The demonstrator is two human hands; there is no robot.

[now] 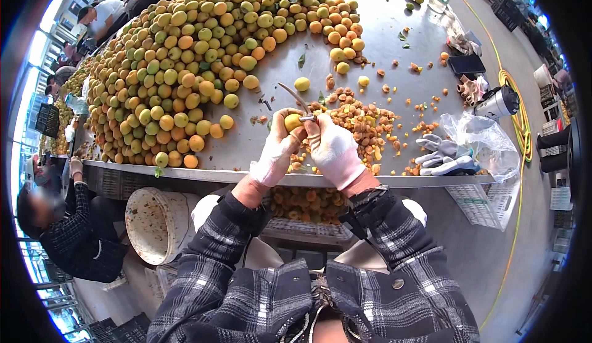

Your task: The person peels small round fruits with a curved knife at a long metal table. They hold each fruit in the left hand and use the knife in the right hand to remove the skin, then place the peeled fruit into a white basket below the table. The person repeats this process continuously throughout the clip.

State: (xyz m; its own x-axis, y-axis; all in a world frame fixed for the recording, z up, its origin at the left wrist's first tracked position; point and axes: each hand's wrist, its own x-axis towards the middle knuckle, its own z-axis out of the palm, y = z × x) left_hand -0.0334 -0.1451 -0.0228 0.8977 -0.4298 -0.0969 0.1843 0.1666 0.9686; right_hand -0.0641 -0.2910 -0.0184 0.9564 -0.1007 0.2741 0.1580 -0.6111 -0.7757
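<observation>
Both my hands wear pale gloves and meet above the near edge of a metal table point(280, 72). My left hand point(275, 152) is closed round a yellow apricot point(292, 122). In my right hand point(333, 149) is a small knife point(296, 98) with a thin, curved blade that points up and left; its handle is mostly hidden by the fingers. The metal collar of the knife is close against the apricot. Just beyond and right of my hands lies a heap of cut apricot pieces point(364, 124), orange and brown. A large pile of whole apricots point(179, 65) covers the table's left side.
Grey gloves point(444, 156) and a clear plastic bag point(487, 146) lie at the right table edge, near a flask point(498, 102) and phone point(467, 64). A crate of apricots point(308, 206) stands below. A white bucket point(159, 226) and a seated co-worker point(80, 226) are left.
</observation>
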